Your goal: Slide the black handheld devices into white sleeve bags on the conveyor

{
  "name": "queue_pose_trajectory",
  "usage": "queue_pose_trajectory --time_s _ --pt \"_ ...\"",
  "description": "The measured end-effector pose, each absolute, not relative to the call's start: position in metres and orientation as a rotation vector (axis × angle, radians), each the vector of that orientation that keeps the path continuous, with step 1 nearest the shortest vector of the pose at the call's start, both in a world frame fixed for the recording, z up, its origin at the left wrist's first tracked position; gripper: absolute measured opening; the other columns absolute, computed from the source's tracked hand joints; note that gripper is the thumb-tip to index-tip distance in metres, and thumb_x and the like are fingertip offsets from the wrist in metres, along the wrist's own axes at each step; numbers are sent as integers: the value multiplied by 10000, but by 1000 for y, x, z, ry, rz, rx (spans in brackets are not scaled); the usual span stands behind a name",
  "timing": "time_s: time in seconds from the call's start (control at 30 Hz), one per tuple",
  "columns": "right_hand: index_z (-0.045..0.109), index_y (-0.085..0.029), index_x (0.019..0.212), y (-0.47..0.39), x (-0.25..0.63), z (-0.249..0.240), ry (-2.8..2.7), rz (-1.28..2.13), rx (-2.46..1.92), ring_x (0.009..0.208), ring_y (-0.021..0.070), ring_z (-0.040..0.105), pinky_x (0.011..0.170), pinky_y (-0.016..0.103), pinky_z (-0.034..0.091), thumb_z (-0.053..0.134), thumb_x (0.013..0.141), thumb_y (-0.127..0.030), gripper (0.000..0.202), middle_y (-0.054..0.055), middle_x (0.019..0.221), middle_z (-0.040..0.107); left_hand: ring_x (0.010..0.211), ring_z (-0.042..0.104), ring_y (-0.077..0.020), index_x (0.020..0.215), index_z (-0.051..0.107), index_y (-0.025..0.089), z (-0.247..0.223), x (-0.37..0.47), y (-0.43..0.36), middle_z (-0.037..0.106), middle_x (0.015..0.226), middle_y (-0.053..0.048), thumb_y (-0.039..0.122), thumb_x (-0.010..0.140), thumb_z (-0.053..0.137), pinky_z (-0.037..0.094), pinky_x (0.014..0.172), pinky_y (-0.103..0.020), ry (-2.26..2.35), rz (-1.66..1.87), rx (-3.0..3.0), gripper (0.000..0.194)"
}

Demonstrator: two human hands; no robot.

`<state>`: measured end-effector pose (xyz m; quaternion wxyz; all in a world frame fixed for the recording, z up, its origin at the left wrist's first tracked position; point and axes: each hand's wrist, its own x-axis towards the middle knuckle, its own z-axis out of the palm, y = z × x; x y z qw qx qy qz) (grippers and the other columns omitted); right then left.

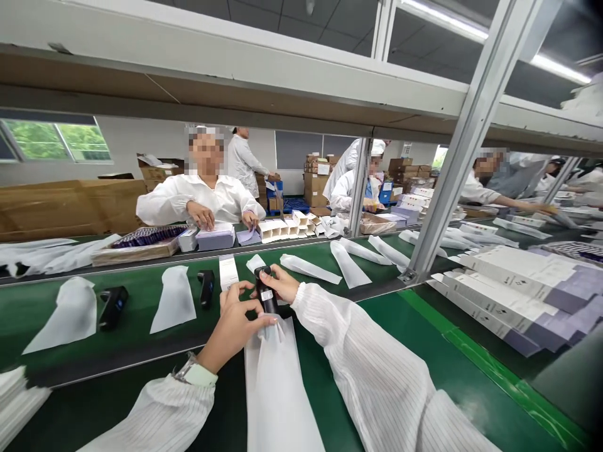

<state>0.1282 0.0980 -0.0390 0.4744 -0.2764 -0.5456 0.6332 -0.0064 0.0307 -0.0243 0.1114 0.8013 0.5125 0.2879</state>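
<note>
In the middle of the head view, a black handheld device (267,297) with a small white label stands upright between my hands. My right hand (282,284) is closed round its top from the right. With thumb and fingers, my left hand (242,311) pinches the mouth of a white sleeve (280,383) at the device's lower end. The sleeve hangs down toward me over the near green surface. Beyond my hands lie a white box (228,272) and a small white piece (255,263). Two more black devices (113,307) rest on the green belt (132,295) to the left.
White sleeves (174,298) lie along the belt. Stacked white and purple boxes (509,301) stand at the right. A metal post (464,138) rises right of centre, under an overhead shelf (235,81). Across the belt a person (205,194) handles purple boxes. White sheets (19,402) lie near left.
</note>
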Motion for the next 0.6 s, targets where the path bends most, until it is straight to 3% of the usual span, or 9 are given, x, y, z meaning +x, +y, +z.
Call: queue_pose_trajectory --time_s 0.3,0.47,0.6 --pt "250 -222 759 95 134 -21 -1011 1454 -668 431 160 548 449 329 465 618 505 -607 589 -60 542 526 1134 221 -305 493 468 170 -10 -2 14 343 1143 -10 584 584 579 302 897 -446 1407 651 2312 438" --pt "407 -173 742 86 126 -28 -1118 1444 -761 514 106 523 506 240 435 636 500 -584 529 -38 573 511 1074 298 -280 470 458 164 -2 -2 22 391 1062 -23 529 562 629 306 885 -407 1479 844 2300 414" --pt "527 -143 780 63 132 -35 -1369 1831 -712 638 103 531 565 219 417 536 572 -635 534 14 706 555 1033 368 -257 446 422 157 14 -12 32 429 1017 -42 507 555 638 332 853 -368 1457 1037 2118 426"
